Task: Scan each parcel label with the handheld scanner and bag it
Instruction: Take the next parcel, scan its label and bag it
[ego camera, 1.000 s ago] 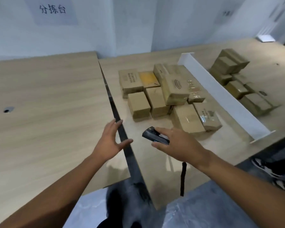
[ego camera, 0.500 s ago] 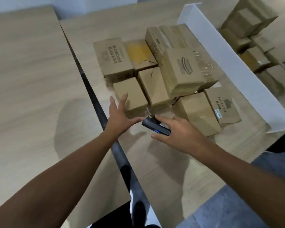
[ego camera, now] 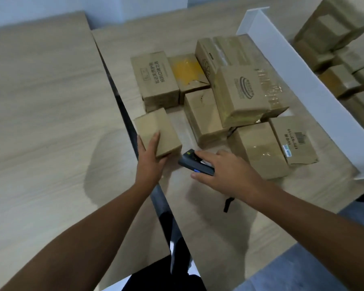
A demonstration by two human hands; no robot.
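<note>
Standing over two wood-grain counters (ego camera: 40, 101) split by a dark gap (ego camera: 122, 106). Gripping the small box (ego camera: 158, 131) with the left hand (ego camera: 149, 164), thumb along its left side, fingers curled over the near end of its top; placed at the near left corner of the pile, just right of the gap; hard to tell whether resting or slightly lifted. Holding the scanner (ego camera: 194, 163) in the right hand (ego camera: 229, 175), just right of that box and apart from it, fingers laid over the top, thumb underneath, nose pointing left toward the box. Dangling below the right wrist, a dark strap (ego camera: 227, 203). Packed close behind and right of the hands, more boxes (ego camera: 240, 91), some printed, one with a yellow patch, one lying tilted on others. Fencing them off on the right, a white divider (ego camera: 303, 80), with further boxes (ego camera: 334, 49) blurred beyond.
</note>
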